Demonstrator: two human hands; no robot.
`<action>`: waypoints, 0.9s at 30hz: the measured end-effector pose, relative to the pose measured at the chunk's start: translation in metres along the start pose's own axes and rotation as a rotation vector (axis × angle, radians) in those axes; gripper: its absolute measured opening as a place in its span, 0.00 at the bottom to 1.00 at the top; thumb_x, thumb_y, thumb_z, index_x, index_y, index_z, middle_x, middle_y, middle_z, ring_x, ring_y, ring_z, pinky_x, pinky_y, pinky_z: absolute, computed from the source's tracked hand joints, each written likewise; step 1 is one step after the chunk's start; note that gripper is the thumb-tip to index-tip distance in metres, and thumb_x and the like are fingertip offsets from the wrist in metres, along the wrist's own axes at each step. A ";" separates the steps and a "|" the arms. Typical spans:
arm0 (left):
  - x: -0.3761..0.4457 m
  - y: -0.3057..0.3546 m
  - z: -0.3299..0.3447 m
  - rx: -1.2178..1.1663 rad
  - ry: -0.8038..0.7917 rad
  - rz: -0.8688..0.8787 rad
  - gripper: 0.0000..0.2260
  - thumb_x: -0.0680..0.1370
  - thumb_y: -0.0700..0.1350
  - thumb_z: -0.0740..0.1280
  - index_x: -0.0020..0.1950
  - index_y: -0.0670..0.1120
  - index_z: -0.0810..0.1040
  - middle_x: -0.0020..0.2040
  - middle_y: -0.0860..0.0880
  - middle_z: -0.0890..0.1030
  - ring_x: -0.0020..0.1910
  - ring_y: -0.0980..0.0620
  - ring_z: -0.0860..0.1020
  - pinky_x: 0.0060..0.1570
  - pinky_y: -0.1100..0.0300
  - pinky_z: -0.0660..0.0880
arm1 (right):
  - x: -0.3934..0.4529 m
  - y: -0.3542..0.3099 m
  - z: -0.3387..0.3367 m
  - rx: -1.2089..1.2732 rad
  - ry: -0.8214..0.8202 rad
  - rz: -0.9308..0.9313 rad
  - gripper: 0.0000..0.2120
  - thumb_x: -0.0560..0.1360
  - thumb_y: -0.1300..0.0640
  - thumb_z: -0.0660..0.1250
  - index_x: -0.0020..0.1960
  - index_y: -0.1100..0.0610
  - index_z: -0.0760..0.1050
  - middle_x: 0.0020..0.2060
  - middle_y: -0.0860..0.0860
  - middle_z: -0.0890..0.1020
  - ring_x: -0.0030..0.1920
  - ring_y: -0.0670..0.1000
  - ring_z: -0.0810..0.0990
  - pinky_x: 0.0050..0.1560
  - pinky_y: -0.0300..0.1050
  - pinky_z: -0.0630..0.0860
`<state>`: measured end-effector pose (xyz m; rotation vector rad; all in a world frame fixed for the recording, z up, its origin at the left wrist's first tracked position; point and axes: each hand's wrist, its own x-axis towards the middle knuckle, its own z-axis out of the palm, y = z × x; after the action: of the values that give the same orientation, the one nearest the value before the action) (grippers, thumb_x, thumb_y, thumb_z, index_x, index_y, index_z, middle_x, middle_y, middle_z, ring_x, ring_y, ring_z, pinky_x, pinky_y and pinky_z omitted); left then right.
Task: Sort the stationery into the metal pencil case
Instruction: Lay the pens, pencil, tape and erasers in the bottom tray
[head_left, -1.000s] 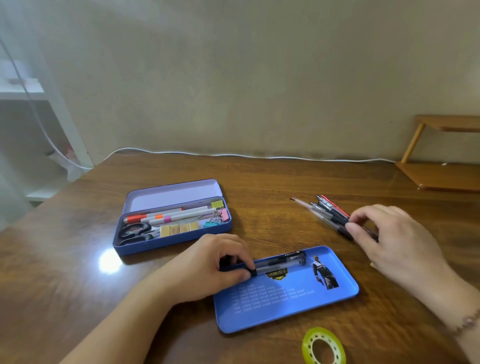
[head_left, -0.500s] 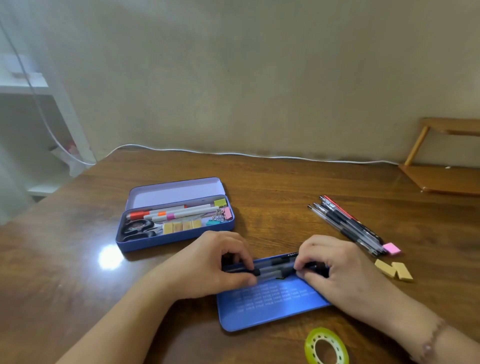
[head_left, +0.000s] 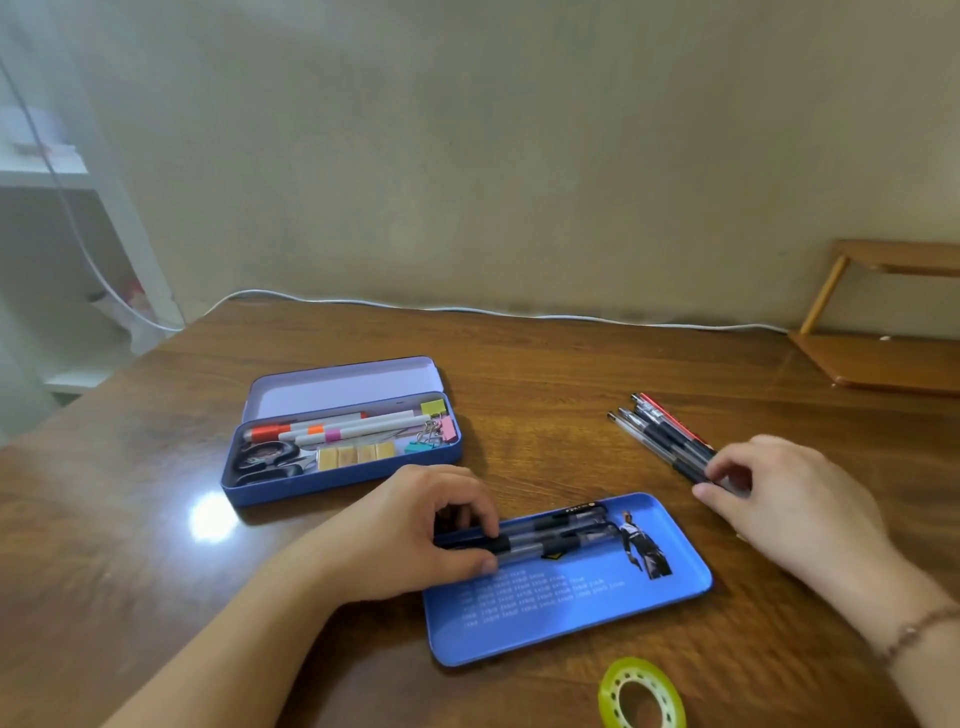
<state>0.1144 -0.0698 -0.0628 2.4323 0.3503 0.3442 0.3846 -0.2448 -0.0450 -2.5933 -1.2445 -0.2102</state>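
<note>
Blue tray (head_left: 571, 618), left grip (head_left: 415, 535) pinching its pens (head_left: 561, 532), right grip (head_left: 779, 493) clamped on loose pens (head_left: 660, 436)

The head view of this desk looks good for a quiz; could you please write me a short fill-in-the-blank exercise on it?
1. The left hand holds black pens against the blue ____.
2. The right hand touches the loose pens lying on the ____.
3. In the open pencil case, the scissors lie at its ____ end.
4. The roll of tape is ____ in colour.

Missing words: tray; table; left; green
</note>
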 end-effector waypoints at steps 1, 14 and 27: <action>0.000 0.000 0.000 -0.005 -0.001 0.002 0.07 0.71 0.53 0.76 0.45 0.59 0.80 0.47 0.54 0.81 0.47 0.50 0.79 0.47 0.51 0.77 | 0.001 -0.001 0.000 0.006 -0.016 0.023 0.06 0.71 0.41 0.70 0.42 0.42 0.77 0.38 0.40 0.74 0.41 0.47 0.74 0.31 0.40 0.68; 0.001 -0.001 0.000 -0.163 0.319 -0.003 0.05 0.77 0.44 0.70 0.50 0.53 0.82 0.43 0.55 0.83 0.44 0.53 0.80 0.43 0.65 0.75 | -0.020 -0.017 -0.030 1.053 0.376 -0.189 0.06 0.70 0.48 0.70 0.47 0.44 0.81 0.37 0.44 0.82 0.36 0.46 0.80 0.33 0.33 0.76; -0.008 0.018 -0.002 -0.317 0.236 0.056 0.11 0.72 0.55 0.72 0.49 0.51 0.83 0.40 0.50 0.82 0.38 0.51 0.77 0.40 0.52 0.74 | -0.055 -0.065 -0.006 0.302 0.055 -0.897 0.31 0.77 0.64 0.59 0.76 0.44 0.59 0.52 0.45 0.69 0.38 0.44 0.73 0.32 0.42 0.75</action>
<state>0.1093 -0.0844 -0.0510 2.0978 0.3031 0.6627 0.2998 -0.2486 -0.0416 -1.6234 -2.1331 -0.2234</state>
